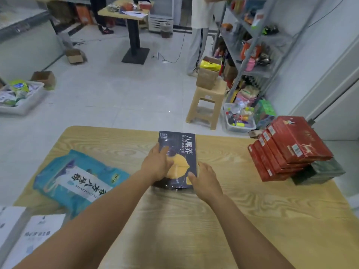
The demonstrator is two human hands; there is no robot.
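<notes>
Resting flat at the centre of the wooden table, twelve o'clock from the wearer: one dark navy packet, its long side running away.

Grip: the left hand lies on its face with fingers loosely straight, pressing and not clasping. The right hand sets its thumb on the near right corner, fingers along the edge. Whether they tuck beneath cannot be told.

Risk: the glossy film looks slippery, so a lift from one corner would likely let the dark navy packet sag or slide out. A shove toward three o'clock could knock the leaning red stack.

Count, near to far:
- white printed sheets, two, seven o'clock
- teal bag, one, nine o'clock
- red boxes, about five by their edges, three o'clock, leaning over one dark green box
- beyond the table, one o'clock — plastic stool, one, bearing one cardboard box
</notes>
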